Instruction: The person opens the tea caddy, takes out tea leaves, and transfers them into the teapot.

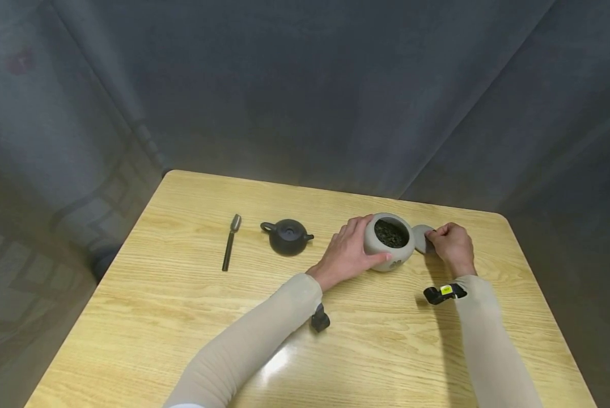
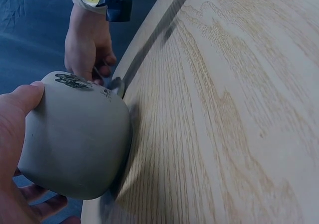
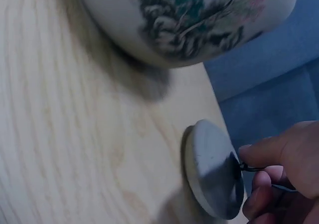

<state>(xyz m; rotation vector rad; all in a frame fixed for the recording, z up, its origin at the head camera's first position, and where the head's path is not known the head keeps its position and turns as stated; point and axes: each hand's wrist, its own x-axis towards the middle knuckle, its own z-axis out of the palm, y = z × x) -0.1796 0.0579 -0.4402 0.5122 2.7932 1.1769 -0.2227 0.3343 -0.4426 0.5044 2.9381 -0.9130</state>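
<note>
My left hand [image 1: 347,252] grips a round grey tea jar [image 1: 401,258] from its left side, thumb across the front and fingers round the back. The jar's mouth is uncovered and dark tea leaves [image 1: 392,233] lie inside. In the right wrist view the jar wall [image 3: 199,25] carries a painted landscape. Just right of the jar is its round grey lid [image 3: 212,164], low over the wood and slightly tilted. Thumb and fingers of my right hand [image 1: 453,246] pinch a thin dark loop on top of the lid.
Left of the jar a small dark teapot [image 1: 288,238] stands with its spout towards the jar. Farther left lies a tea scoop [image 1: 229,245] with a dark handle and metal head. The wooden table [image 1: 182,317] ends at grey curtains [image 1: 284,102] behind.
</note>
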